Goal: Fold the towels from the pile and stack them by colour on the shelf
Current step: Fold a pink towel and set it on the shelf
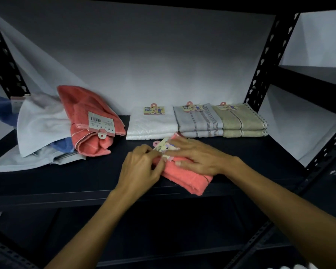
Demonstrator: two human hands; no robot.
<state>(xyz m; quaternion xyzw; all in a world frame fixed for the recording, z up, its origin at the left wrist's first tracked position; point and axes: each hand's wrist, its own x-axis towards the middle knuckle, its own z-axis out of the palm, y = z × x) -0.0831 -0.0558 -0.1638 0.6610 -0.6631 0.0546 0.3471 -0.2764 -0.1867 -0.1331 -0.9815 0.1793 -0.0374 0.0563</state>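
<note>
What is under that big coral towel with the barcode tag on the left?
The large coral terry towel leans on a crumpled white towel, with blue cloth peeking out beneath. How far the blue cloth runs under it is covered.

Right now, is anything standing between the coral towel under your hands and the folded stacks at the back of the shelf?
Nothing visible: bare shelf separates the coral towel from the white stack.

folded white towels (151, 124): two, stacked
folded grey striped towels (199, 121): two, stacked
folded beige towels (241, 120): two, stacked
coral towels: two, one (184, 176) under the hands, one (89, 121) on the pile
hands: two, left (139, 168) and right (197, 155)
</note>
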